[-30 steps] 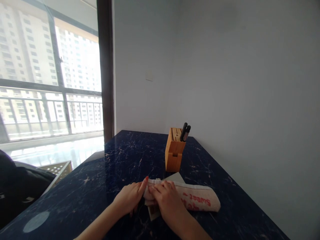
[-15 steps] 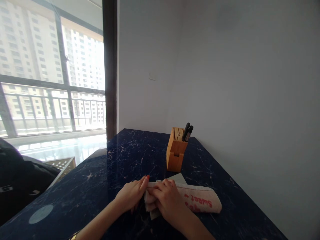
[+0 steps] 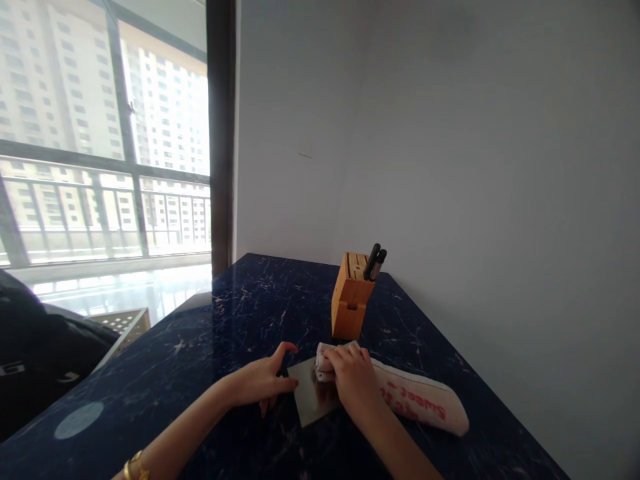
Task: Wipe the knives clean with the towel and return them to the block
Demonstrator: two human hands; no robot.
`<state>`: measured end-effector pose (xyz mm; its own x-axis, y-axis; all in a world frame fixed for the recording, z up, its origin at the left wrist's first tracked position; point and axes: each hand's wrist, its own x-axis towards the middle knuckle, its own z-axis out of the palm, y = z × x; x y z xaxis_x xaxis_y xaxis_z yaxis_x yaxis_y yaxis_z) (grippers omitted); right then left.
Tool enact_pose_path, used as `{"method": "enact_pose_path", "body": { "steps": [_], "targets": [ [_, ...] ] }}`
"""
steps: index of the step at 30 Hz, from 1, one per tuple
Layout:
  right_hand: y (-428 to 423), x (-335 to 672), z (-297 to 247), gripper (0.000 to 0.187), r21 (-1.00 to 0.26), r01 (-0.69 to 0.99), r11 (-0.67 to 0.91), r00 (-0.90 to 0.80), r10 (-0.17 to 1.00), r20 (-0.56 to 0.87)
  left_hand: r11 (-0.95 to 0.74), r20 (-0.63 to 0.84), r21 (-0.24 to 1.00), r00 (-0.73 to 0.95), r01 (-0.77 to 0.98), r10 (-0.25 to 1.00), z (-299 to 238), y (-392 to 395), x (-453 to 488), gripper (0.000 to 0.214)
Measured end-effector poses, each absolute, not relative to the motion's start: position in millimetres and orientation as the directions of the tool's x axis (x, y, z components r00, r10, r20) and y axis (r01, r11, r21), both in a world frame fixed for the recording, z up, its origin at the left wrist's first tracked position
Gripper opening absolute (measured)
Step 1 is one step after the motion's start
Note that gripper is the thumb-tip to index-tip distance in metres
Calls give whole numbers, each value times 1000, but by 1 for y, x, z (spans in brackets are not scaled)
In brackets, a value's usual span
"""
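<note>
A flat square steel blade (image 3: pixel 314 393) lies on the dark marble counter (image 3: pixel 150 380), its surface now bare on the near left. My right hand (image 3: pixel 353 380) presses a bunched white cloth (image 3: pixel 325 362) onto the blade's far right part. The cloth runs on to the right as a long roll (image 3: pixel 420 400) with red stitched lettering. Whatever lies under that roll is hidden. My left hand (image 3: pixel 263 383) rests beside the blade's left edge, fingers apart, holding nothing.
A wooden knife block (image 3: pixel 349 300) holding black-handled knives (image 3: pixel 375 262) stands beyond my hands. The wall rises along the counter's right side. A dark fabric object (image 3: pixel 30 340) and a perforated crate (image 3: pixel 123 321) sit off the counter's left edge, below a tall window (image 3: pixel 105 133).
My right hand has slid rightward with the cloth, uncovering the blade's metal face. My left hand has let go of the cloth and moved left. The cloth roll has swung slightly.
</note>
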<state>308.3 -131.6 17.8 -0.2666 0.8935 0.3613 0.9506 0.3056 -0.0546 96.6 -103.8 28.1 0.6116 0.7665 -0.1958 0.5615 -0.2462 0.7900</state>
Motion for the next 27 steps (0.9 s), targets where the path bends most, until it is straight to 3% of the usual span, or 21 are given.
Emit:
{"method": "enact_pose_path", "body": {
  "steps": [3,8,13,16,22,27],
  "targets": [
    [-126,325,16,30,-51,972,230,-197,910,366,-276,-203,810,688,518,697,27,-100,91,68],
    [-129,324,17,33,-76,970,233,-187,903,386,-409,-114,700,657,585,746,26,-103,93,33],
    [-143,298,20,31,-136,890,436,-347,838,422,-443,-52,573,570,690,820,20,-99,100,14],
    [-146,292,20,32,-132,850,509,-422,810,408,-374,-141,581,541,723,829,15,-94,100,5],
    [-142,306,26,29,-162,916,367,-285,880,381,-291,-221,632,527,718,821,13,-92,95,7],
    [-157,293,29,20,-138,835,533,-482,828,286,-251,-241,675,529,694,814,14,-91,93,13]
  ]
}}
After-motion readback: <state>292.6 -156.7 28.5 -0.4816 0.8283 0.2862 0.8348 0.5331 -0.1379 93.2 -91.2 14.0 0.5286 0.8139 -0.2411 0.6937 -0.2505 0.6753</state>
